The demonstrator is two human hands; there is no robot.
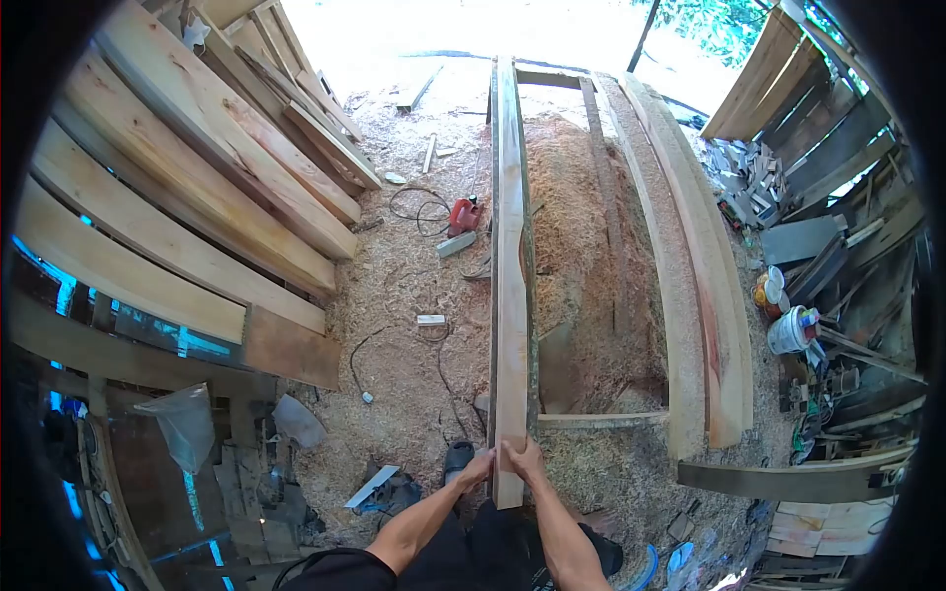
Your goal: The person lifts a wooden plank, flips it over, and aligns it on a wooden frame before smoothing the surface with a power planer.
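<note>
A view from a head camera looks down at a sawdust-covered workshop floor (414,295). At 6 o'clock, two bare forearms reach forward. The left hand (477,467) and the right hand (522,459) grip the near end of a long pale plank (510,295), one on each side, fingers clamped on its edges. The plank stands on its narrow edge and runs straight away from the person toward 12 o'clock, resting along the left rail of a long wooden frame (601,419) that lies on the floor.

The plank looks rough-sawn, with an uneven, wavy edge about halfway along. It appears lined up with the frame, but no nails, screws or clamps show, so it seems placed and steadied rather than fixed. Whether its far end is seated cannot be told.

At 3 o'clock, two more long curved boards (705,295) lie just beside the frame's right side. At 9 to 11 o'clock, wide planks (197,187) lean stacked along the wall. Near 12 o'clock, left of the plank, a red power tool (463,214) sits in the sawdust with its black cord (419,205) coiled beside it. A white bucket (791,331) and clutter stand at 3 o'clock. A dark sandal (458,458) shows just left of the hands.
</note>
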